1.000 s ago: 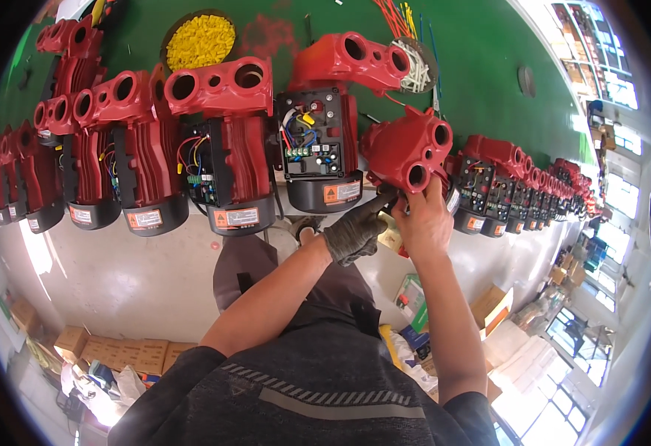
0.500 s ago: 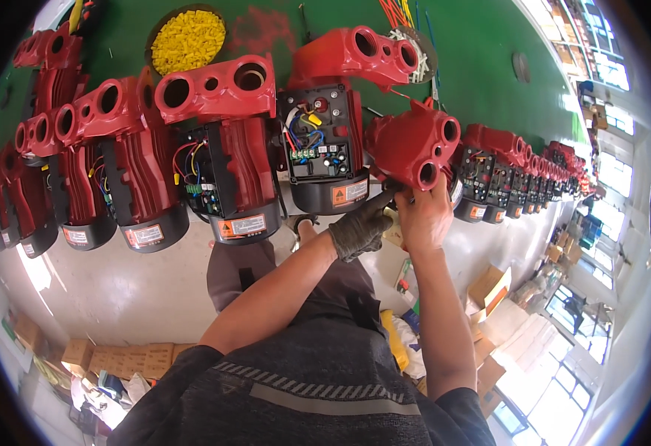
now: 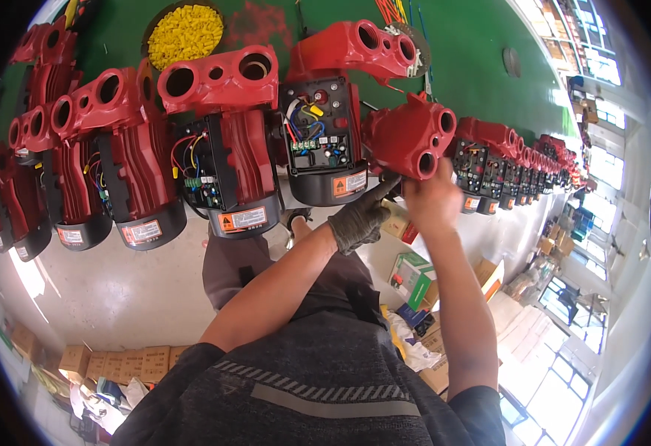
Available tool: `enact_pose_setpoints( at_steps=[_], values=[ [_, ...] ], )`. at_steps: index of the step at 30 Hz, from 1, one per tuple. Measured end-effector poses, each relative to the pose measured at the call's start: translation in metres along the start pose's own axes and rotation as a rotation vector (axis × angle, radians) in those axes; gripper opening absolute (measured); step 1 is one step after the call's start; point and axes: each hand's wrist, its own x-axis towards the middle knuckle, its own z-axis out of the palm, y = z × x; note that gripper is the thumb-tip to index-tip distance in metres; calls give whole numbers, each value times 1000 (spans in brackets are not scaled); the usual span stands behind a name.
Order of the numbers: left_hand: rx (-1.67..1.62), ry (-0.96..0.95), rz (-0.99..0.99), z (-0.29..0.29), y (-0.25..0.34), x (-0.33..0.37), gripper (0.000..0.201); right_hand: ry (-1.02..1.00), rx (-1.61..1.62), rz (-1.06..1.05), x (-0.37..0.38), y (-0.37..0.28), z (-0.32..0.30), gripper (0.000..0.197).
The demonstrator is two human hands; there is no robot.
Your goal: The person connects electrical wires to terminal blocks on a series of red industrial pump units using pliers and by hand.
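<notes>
A red pump casting [image 3: 409, 137] with round openings lies tilted in front of my hands at the bench's edge. My left hand [image 3: 359, 224], in a dark glove, is just below it, fingers partly curled and the foremost reaching under the casting. Whatever that hand grips is hidden. My bare right hand [image 3: 433, 204] is smeared by motion at the casting's lower right, beside its lowest opening. To the left stands a pump with an exposed circuit board [image 3: 322, 149], coloured wires and a yellow wire cap [image 3: 316, 111].
More red pumps [image 3: 240, 160] line the green bench [image 3: 474, 44] on both sides. A bowl of yellow wire caps [image 3: 186, 33] and a dish of white pieces [image 3: 420, 65] stand farther back. Cardboard boxes [image 3: 128, 364] and a green-and-white box [image 3: 412, 279] are below.
My right hand has shifted a little right, away from my left hand, and is now blurred. My left hand stays under the casting. The view has shifted slightly.
</notes>
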Motion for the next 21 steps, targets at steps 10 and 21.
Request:
enact_pose_setpoints(
  at_steps=[10, 21],
  values=[
    [34, 17, -22, 7, 12, -8, 80, -496, 917, 976, -75, 52, -80, 15],
    [-288, -105, 66, 8, -4, 1, 94, -406, 1305, 893, -117, 52, -44, 26]
  ],
)
